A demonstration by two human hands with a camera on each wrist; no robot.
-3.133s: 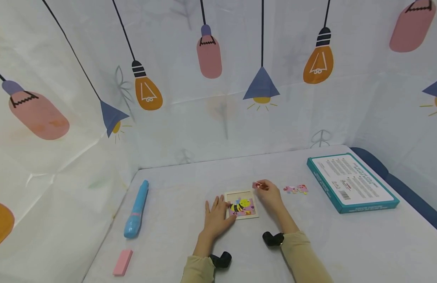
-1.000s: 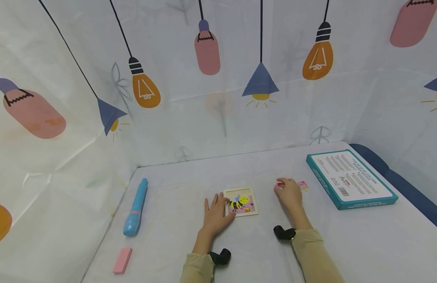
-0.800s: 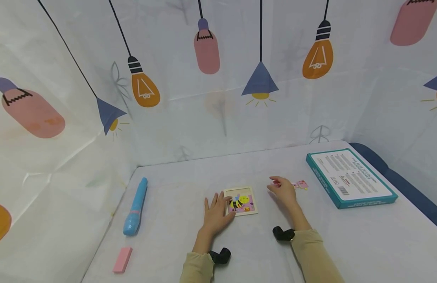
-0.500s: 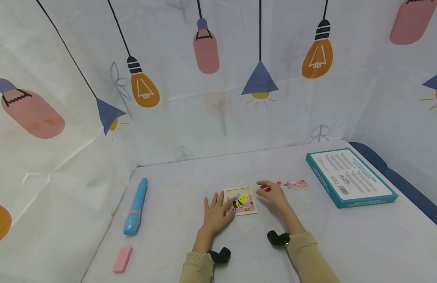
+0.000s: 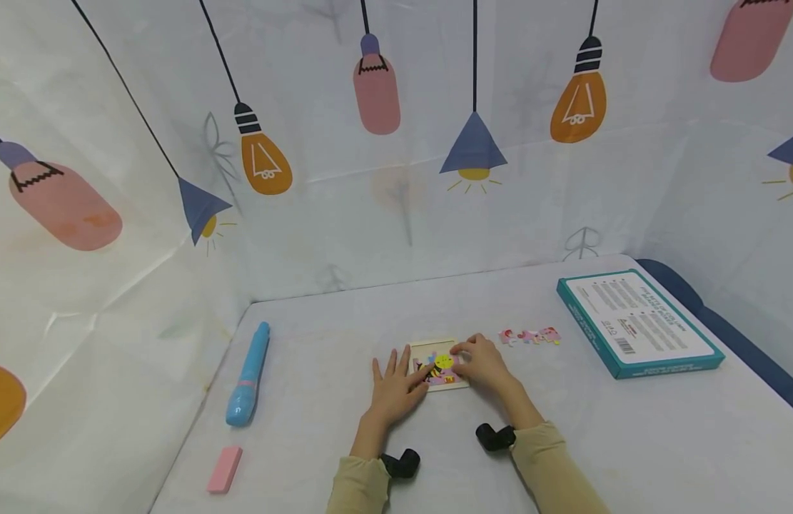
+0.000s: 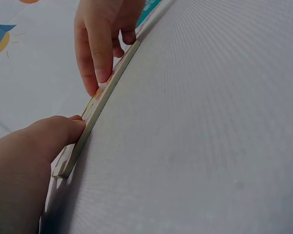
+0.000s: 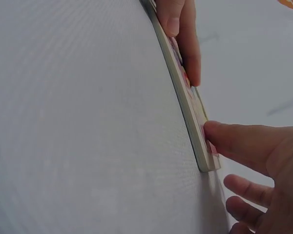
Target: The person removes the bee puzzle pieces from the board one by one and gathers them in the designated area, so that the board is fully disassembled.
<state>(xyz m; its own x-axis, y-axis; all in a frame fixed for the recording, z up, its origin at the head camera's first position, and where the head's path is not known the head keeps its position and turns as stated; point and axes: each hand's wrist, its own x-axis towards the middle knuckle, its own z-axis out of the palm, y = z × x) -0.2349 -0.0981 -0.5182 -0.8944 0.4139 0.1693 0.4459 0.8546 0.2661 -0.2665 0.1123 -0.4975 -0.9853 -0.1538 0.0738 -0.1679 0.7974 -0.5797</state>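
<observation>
A small square wooden puzzle tray (image 5: 428, 349) lies on the white table, with a yellow-and-black bee picture (image 5: 443, 362) in its lower part and a bare strip along the top. My left hand (image 5: 392, 394) rests with spread fingers on the tray's left side. My right hand (image 5: 485, 364) reaches over the right edge, thumb and fingertips touching the picture. In the right wrist view, the right thumb (image 7: 234, 139) lies on the pieces, and no loose piece shows in that hand. The left wrist view shows the tray's side (image 6: 107, 95) flat on the table.
Several loose pink puzzle pieces (image 5: 550, 334) lie in a row right of the tray. Further right is a flat teal-and-white box (image 5: 640, 325). On the left are a blue microphone-shaped object (image 5: 247, 378) and a pink block (image 5: 225, 470). A printed white curtain (image 5: 370, 214) stands behind.
My right hand carried a small piece to the loose row and let it go there, then moved back left onto the tray. The left hand stays on the tray, its fingers slightly shifted.
</observation>
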